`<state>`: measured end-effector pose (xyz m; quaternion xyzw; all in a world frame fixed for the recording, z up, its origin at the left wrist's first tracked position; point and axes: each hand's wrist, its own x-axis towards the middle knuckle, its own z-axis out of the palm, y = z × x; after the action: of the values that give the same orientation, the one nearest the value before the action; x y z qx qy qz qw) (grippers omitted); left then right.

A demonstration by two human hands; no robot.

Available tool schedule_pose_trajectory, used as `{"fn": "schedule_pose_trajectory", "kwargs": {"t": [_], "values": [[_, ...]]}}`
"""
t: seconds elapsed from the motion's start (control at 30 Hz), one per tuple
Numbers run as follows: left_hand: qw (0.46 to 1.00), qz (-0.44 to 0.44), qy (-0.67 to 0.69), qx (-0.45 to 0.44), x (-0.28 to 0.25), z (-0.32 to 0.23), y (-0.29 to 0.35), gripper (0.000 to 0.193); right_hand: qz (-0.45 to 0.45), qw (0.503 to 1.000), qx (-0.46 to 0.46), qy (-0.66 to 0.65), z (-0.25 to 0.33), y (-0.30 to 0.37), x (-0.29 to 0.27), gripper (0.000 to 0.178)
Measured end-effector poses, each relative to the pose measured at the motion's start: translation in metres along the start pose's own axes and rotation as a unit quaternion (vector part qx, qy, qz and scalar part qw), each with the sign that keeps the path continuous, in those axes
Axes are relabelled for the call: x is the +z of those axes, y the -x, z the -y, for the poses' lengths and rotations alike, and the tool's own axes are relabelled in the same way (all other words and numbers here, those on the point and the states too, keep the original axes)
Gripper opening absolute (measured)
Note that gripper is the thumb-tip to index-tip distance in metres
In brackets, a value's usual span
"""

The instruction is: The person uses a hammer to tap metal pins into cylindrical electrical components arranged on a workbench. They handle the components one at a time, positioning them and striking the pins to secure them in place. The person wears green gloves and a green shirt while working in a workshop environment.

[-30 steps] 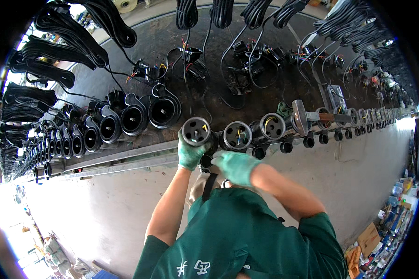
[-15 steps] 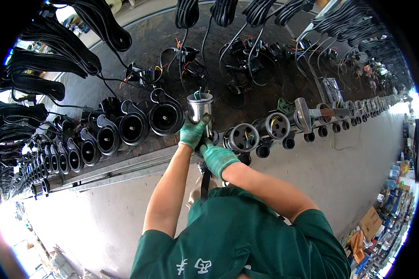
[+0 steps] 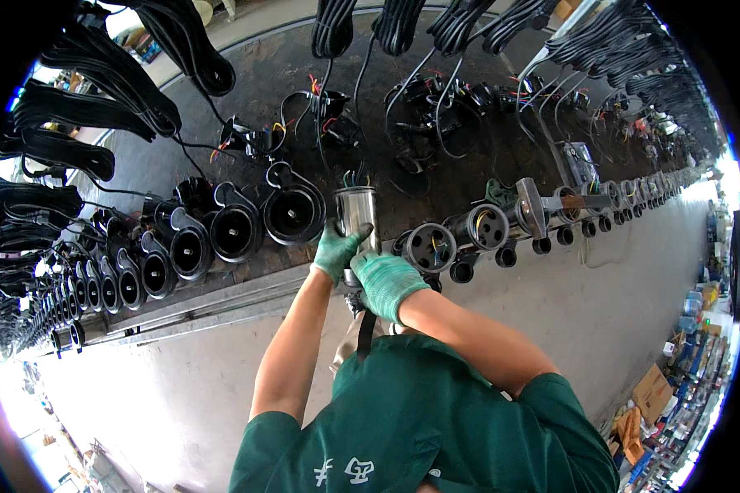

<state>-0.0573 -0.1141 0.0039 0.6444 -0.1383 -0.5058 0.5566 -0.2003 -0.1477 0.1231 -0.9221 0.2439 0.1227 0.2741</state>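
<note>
At the table's front edge a shiny metal cylinder [image 3: 357, 210] is in my hands, its far end tipped away from me. Thin coloured wires [image 3: 352, 178] stick up from that far end. My gloved left hand [image 3: 337, 251] is closed around its left side, thumb across the metal. Closed against the lower right side is my right hand [image 3: 388, 284], also gloved in green; its fingertips are partly hidden. Left of the cylinder stands a black round housing [image 3: 293, 212] with a curved arm. To the right lies a cylinder with a holed end cap [image 3: 431, 247] and loose wires.
A row of black housings [image 3: 189, 251] runs along the left edge. On the right, a hammer [image 3: 533, 207] rests across similar cylinders [image 3: 488, 226]. Black cable bundles [image 3: 332, 29] hang at the back, wired to small parts [image 3: 330, 105] on the dark tabletop [image 3: 263, 62].
The cylinder has moved slightly down toward me and its wires lean differently. My right hand has shifted from the black part below up against the cylinder; the left keeps its hold.
</note>
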Motion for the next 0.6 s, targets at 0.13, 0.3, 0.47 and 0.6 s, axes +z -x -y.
{"fn": "schedule_pose_trajectory", "kwargs": {"t": [0.13,0.3,0.47,0.6], "values": [[0.905,0.151,0.358,-0.174,-0.034,0.046,0.038,0.036,-0.083,0.992,-0.085,-0.043,0.028,0.010,-0.030,0.034],[0.902,0.120,0.375,-0.176,-0.041,0.030,0.099,0.048,-0.004,0.989,-0.019,-0.147,0.047,-0.007,-0.047,0.043],[0.914,0.134,0.343,-0.171,-0.028,-0.003,0.121,0.078,-0.036,0.985,0.051,-0.161,0.021,-0.043,-0.031,0.056],[0.967,0.066,0.229,-0.087,-0.005,-0.010,0.119,0.071,-0.130,0.979,0.078,-0.138,-0.006,-0.061,-0.012,0.064]]}}
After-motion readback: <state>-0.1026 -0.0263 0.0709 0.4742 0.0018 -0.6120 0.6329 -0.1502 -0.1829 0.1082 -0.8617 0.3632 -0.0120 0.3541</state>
